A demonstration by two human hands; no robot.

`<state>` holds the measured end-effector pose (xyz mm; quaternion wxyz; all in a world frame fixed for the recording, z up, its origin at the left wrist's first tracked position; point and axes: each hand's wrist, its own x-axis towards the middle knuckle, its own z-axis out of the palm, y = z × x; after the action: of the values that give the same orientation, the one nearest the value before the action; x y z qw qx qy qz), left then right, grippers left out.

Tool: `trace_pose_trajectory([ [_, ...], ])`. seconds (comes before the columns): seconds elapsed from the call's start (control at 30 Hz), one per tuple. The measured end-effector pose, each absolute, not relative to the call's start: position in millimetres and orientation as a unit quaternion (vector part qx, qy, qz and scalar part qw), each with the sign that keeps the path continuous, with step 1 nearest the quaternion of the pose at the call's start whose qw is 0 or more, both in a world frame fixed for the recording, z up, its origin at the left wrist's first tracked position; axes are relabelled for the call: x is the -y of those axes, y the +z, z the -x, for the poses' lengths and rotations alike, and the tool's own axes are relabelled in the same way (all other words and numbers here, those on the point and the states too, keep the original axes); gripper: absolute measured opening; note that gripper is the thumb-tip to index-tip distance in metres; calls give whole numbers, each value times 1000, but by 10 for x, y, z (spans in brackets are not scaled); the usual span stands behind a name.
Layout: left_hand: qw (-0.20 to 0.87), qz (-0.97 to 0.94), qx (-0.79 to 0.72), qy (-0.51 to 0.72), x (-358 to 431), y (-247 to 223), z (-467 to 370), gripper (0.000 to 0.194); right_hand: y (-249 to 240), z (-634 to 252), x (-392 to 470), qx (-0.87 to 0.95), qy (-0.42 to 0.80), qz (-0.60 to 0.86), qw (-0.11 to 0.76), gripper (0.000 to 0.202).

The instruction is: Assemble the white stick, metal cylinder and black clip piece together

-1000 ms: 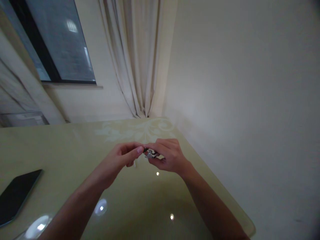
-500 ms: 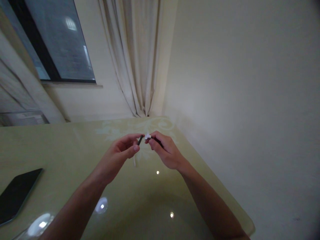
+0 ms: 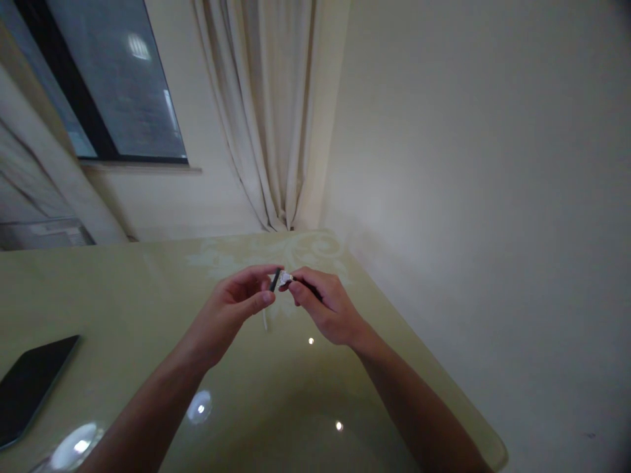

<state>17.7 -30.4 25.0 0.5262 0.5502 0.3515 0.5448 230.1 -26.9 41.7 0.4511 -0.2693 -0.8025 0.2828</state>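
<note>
My left hand (image 3: pixel 236 295) pinches a short, thin dark bar (image 3: pixel 275 280) upright between thumb and fingertips. In my right hand (image 3: pixel 323 299) is a small dark-handled object (image 3: pixel 314 290) with a shiny silver end (image 3: pixel 284 278); its kind does not show clearly, and my fingers cover part of it. That silver end points left and sits right beside the dark bar; whether they touch I cannot tell. Below my left fingertips a thin white strip (image 3: pixel 265 320) shows against the table.
Both hands are above a glossy pale-green table (image 3: pixel 148 295) with a leafy pattern. A black tablet-like slab (image 3: pixel 34 384) lies at the left. Partly cut off at the lower left is a clear, shiny object (image 3: pixel 73 450). Curtains (image 3: pixel 276 118), a window and a wall (image 3: pixel 468 197) border the table.
My right hand has shifted slightly left and down, bringing the silver end closer to the dark bar. My left hand has barely moved and keeps its pinch.
</note>
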Motion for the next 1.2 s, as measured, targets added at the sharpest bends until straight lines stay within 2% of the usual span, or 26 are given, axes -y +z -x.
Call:
trace_pose_trajectory([
  [0.6,482,-581,-353,553,326,284,-177,38,435,-2306,282,815,264,247,453,22],
  [1.2,430,-598,-368,568,377,349,-194,35,434,-2322,270,836,224,230,446,27],
])
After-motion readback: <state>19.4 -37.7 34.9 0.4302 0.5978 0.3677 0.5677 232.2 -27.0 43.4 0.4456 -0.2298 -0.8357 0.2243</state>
